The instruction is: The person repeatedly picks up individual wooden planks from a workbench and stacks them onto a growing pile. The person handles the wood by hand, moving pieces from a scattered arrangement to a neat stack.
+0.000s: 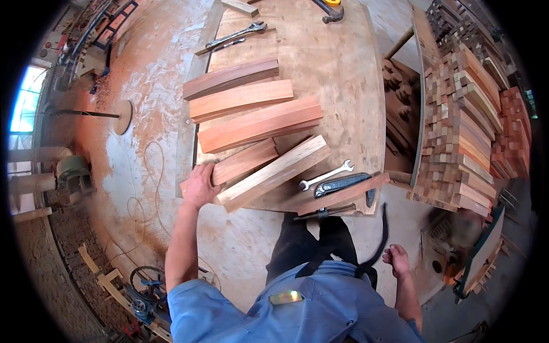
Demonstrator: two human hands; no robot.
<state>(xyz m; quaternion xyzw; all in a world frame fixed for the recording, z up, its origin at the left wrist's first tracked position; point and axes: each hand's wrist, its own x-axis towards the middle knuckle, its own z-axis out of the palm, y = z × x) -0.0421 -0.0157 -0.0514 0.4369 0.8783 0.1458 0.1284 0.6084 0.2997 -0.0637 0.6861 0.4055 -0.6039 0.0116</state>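
Observation:
At the near left edge of the workbench, my left hand (pixel 200 185) grips the end of a reddish wood block (pixel 247 162), thumb on one side and fingers over it. A pale wood block (pixel 274 173) lies slantwise beside it, just right of my thumb. Farther back rest a thick orange-red wood block (pixel 260 123), a lighter orange block (pixel 240 100) and a brown block (pixel 231 79), roughly side by side. Away from the bench, low at my right side, my right hand (pixel 397 260) is curled closed, with nothing visible in it.
On the workbench (pixel 337 86) are a double-ended wrench (pixel 326 175), a clamp (pixel 342 184) under a thin wood strip (pixel 343 194), an adjustable wrench (pixel 237 34), a pen (pixel 229 44) and a hammer (pixel 333 15). Tall wood stacks (pixel 457 126) stand right. A cord (pixel 155 183) crosses the floor.

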